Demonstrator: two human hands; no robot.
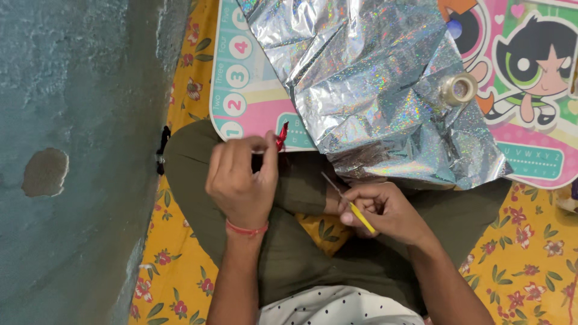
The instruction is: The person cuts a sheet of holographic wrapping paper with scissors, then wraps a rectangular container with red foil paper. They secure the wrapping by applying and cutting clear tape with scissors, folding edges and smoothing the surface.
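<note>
My left hand [242, 177] is raised over my lap with its fingers pinched on a small red object [282, 135], of which only a tip shows. My right hand [382, 210] grips a thin yellow-handled cutter [360, 216] whose metal blade points up and left toward the left hand. A gap of a few centimetres separates the blade tip from the left hand. Both hands hover above my crossed legs in olive trousers [289, 241]. A red thread bracelet circles my left wrist.
A crinkled holographic silver sheet [373, 84] lies on a pink cartoon board [253, 90] just beyond my knees. A roll of clear tape [459, 89] rests on the sheet. A yellow floral cloth [530, 253] covers the floor; a teal wall [72, 150] stands at the left.
</note>
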